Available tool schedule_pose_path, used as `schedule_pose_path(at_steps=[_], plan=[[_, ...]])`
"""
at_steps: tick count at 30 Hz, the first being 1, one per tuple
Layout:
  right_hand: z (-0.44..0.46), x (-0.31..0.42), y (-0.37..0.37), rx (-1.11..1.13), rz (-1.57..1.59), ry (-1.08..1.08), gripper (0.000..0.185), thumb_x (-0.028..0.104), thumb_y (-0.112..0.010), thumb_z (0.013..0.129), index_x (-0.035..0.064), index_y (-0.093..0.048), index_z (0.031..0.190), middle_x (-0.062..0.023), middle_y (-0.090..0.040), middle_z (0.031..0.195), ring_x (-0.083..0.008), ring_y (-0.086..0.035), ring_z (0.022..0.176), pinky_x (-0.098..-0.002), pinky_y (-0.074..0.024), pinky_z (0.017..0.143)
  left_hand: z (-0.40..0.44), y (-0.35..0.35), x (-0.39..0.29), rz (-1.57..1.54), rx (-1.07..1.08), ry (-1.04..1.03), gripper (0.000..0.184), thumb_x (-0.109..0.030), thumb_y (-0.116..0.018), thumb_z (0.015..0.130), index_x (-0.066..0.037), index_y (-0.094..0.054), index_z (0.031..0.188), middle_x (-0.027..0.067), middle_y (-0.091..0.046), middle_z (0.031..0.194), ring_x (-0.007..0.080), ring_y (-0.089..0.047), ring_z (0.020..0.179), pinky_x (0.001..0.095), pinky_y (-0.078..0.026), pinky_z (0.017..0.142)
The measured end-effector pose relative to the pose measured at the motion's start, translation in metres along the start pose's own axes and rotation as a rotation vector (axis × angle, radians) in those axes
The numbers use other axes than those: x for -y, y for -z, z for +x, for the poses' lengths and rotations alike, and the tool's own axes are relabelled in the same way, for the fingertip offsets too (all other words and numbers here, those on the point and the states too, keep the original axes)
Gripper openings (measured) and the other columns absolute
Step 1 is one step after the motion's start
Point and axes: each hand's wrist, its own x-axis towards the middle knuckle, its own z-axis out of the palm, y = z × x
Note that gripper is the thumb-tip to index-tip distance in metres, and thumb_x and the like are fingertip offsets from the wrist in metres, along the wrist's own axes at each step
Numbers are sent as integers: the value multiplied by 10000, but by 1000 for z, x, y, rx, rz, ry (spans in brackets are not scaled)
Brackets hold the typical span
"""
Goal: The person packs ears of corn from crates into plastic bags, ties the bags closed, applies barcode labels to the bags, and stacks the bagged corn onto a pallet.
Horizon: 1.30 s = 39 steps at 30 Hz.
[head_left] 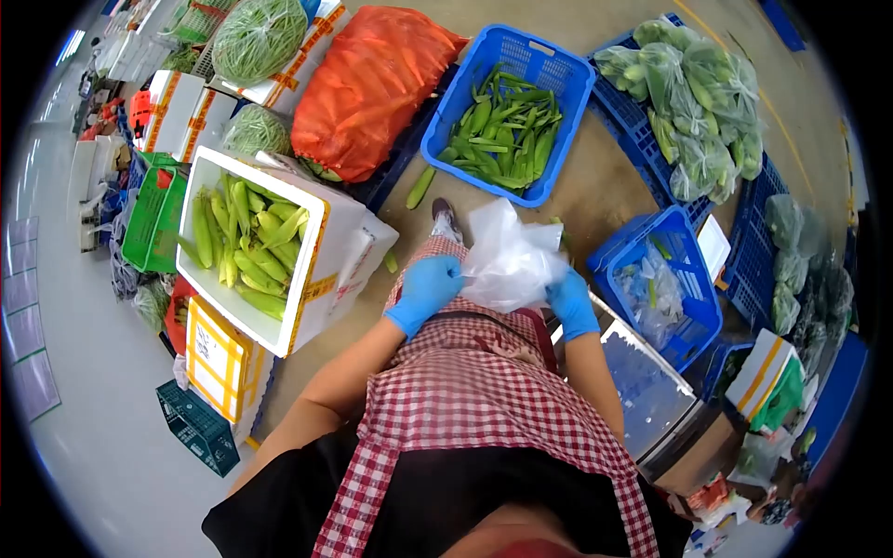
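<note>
A thin, translucent plastic bag (512,260) is stretched between my two blue-gloved hands in front of the checked apron. My left hand (428,290) is closed around its left edge, and my right hand (570,299) is closed at its right side. Nothing shows clearly inside the crumpled plastic. To the left, a white foam box (319,270) stands tilted with several ears of corn (251,237) in green husks. Beyond the bag, a blue crate (435,121) holds long green pieces (507,135) that look like corn husks.
An orange mesh sack (367,88) lies behind the foam box. On the right, a blue basket (702,302) contains clear plastic, beside a metal-topped surface (642,395). Bagged green vegetables (702,93) rest on blue pallets. A loose green piece (420,188) lies on the floor.
</note>
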Motion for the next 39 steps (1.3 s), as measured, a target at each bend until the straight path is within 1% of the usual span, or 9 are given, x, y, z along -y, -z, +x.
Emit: schedule_pose_path(at_steps=[3,5,6,10,13,21,26,29,39], plan=[[37,-13,62,-194,548,-188,347,40,-402,822,11,-501,1153,-131,-545,1109,-238,-512,1017,-361,-406,884,39,13,50,304,-214,-34,119,-207,-637,643,-98,-594,665,159,-574,673,348,-526,571,423,-425,548],[61,-10,92,-335,1057,-390,392,21,-346,824,19,-470,1196,-143,-523,1157,-272,-471,1101,-395,-357,971,86,36,90,294,-269,316,144,-225,-619,663,-84,-616,690,164,-593,692,334,-555,587,413,-435,554],[68,-4,98,-167,698,-187,384,52,-344,831,13,-482,1188,-156,-493,1201,-276,-420,1160,-404,-292,1018,110,42,103,230,-187,337,167,-241,-618,676,-79,-623,715,166,-600,721,319,-568,615,398,-440,575],[122,75,67,-402,648,-148,343,160,-432,822,-11,-538,1100,-119,-575,1037,-251,-541,974,-371,-425,883,197,64,110,-369,307,145,312,-319,-594,745,-48,-639,893,169,-623,868,245,-604,775,320,-451,704],[164,111,44,-517,467,-366,377,241,-401,833,-13,-547,1070,-138,-574,1042,-254,-556,954,-395,-453,839,242,71,98,-1000,360,439,396,-354,-584,760,-42,-613,1004,152,-621,926,234,-591,865,304,-433,778],[262,0,13,-393,-228,-528,168,169,-433,864,45,-526,800,12,-448,723,-81,-411,656,-254,-368,586,363,-80,393,7,76,882,534,-359,-590,705,-6,-540,1102,220,-565,1067,367,-547,973,392,-440,847],[242,-99,1,-151,-544,-693,176,148,-435,866,23,-544,926,-27,-536,827,-95,-496,750,-233,-411,638,454,-156,511,212,19,783,755,-348,-645,692,-36,-318,1296,269,-279,1331,402,-370,1176,424,-370,943],[282,-83,-38,-247,-296,-841,289,229,-472,888,-6,-500,1052,-69,-564,933,-131,-528,799,-225,-431,713,484,-218,595,455,-212,586,727,-385,-620,711,-34,-336,1281,224,-319,1322,393,-351,1187,413,-375,938],[291,-101,-31,-369,-184,-849,174,176,-438,890,47,-492,994,-27,-540,860,-105,-509,752,-230,-432,679,488,-259,630,298,-40,949,492,-367,-576,771,-10,-475,1095,181,-508,1045,288,-507,924,402,-428,779]])
